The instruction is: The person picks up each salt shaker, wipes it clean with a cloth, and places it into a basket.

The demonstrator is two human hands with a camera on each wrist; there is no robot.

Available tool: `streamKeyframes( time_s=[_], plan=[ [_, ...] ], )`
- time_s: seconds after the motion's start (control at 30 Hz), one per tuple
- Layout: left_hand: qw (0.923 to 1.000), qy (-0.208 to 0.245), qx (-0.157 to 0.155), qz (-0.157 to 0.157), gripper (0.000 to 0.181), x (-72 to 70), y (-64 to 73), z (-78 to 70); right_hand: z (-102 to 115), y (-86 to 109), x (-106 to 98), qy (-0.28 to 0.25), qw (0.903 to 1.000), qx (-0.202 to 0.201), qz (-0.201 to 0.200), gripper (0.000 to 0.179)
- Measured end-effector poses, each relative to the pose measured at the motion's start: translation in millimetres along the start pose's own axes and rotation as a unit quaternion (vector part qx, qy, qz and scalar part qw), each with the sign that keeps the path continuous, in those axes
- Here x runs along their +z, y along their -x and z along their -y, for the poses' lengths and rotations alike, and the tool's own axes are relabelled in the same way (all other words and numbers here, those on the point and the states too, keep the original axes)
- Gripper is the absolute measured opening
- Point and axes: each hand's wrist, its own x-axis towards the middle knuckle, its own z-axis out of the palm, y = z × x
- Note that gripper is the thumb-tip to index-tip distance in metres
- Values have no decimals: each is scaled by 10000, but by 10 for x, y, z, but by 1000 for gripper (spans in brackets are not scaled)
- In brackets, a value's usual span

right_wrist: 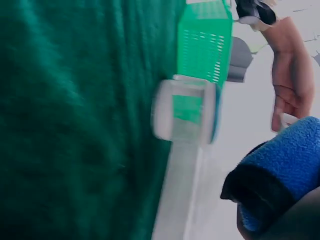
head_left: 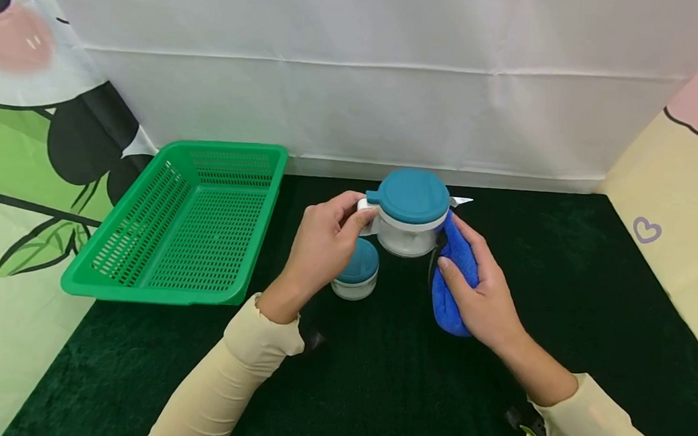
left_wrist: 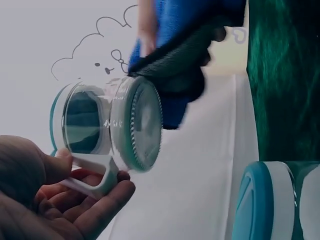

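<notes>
My left hand (head_left: 321,243) grips the white handle (left_wrist: 105,184) of a clear jar (head_left: 410,234) with a blue lid (head_left: 413,194). The jar is held above the table, and its round base (left_wrist: 147,125) shows in the left wrist view. In my right hand (head_left: 489,299) is a folded blue cloth (head_left: 456,273) with a dark edge, held against the jar's right side. A smaller jar (head_left: 356,289) with a matching lid stands on the table by my left hand, partly hidden by it. That second jar (right_wrist: 162,112) looks blurred in the right wrist view.
On the left sits a green perforated basket (head_left: 251,252) with nothing in it. Dark green cloth (head_left: 385,389) covers the table. Behind it hangs a white sheet (head_left: 344,109), and printed panels flank both sides. A small white tag (head_left: 461,201) sticks out beside the held jar.
</notes>
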Motion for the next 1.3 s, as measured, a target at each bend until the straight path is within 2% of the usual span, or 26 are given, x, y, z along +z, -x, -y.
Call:
streamKeyframes(
  time_s=[0.2,0.27,0.4,0.47,0.67,0.73,0.87,0.93,1.17,1.3],
  plan=[
    [9999,32,-18,145,22,20,6,21,103,-117,-91,-54,9986,-341,-401,60],
    [9999,88,20,80,22,21,0,22,92,-115,-85,-68,9992,-274,-292,61],
    [9999,91,-14,-52,21,-1,-9,24,50,-59,-72,106,9997,36,222,63],
    [10000,59,-64,-15,21,-2,-9,39,63,-61,-94,188,9994,41,286,63],
    [9999,57,7,132,21,45,0,54,138,-174,-161,46,9991,-351,-222,61],
    [10000,65,46,47,22,44,-3,40,110,-168,-141,22,9997,-238,-97,62],
    [9999,-12,14,-157,22,6,-13,21,52,-103,-110,271,9973,256,636,64],
    [9998,-98,-14,-184,22,-7,-15,25,67,-97,-130,404,9953,326,811,65],
    [9998,-114,95,-90,23,29,-12,40,160,-206,-189,121,9996,-212,161,62],
    [9995,-67,94,-279,22,19,-11,40,61,-141,-113,74,9991,94,416,62]
  ],
)
